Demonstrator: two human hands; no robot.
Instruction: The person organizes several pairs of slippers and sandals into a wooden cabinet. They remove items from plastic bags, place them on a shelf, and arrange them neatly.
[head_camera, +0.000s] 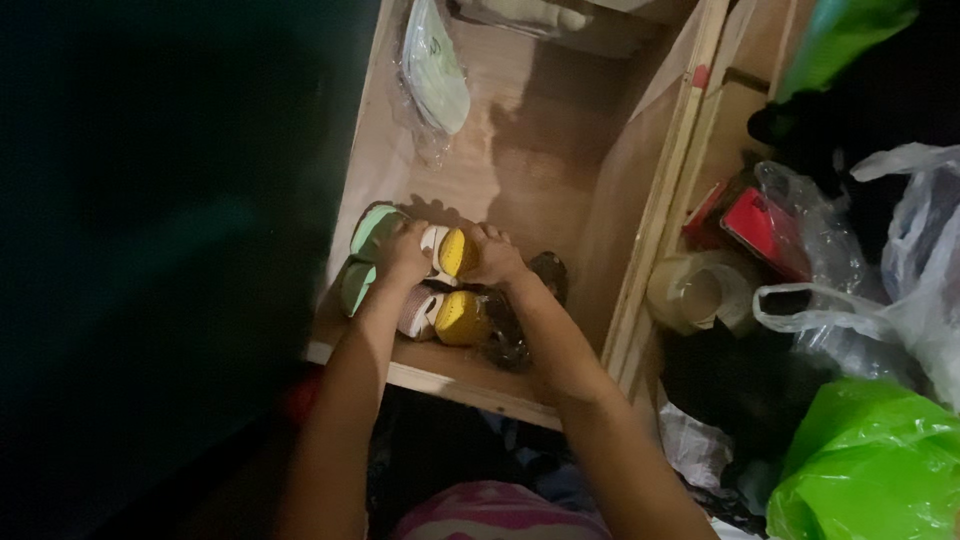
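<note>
My left hand and right hand reach into the wooden drawer, fingers curled down over the small yellow shoes at its near end. Green shoes lie just left of them, dark ones at right. Farther back lies a clear plastic bag.

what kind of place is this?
Probably a home storage corner or closet, dimly lit. Both hands press small shoes into a wooden drawer, with plastic bags and a tape roll piled beside it.
</note>
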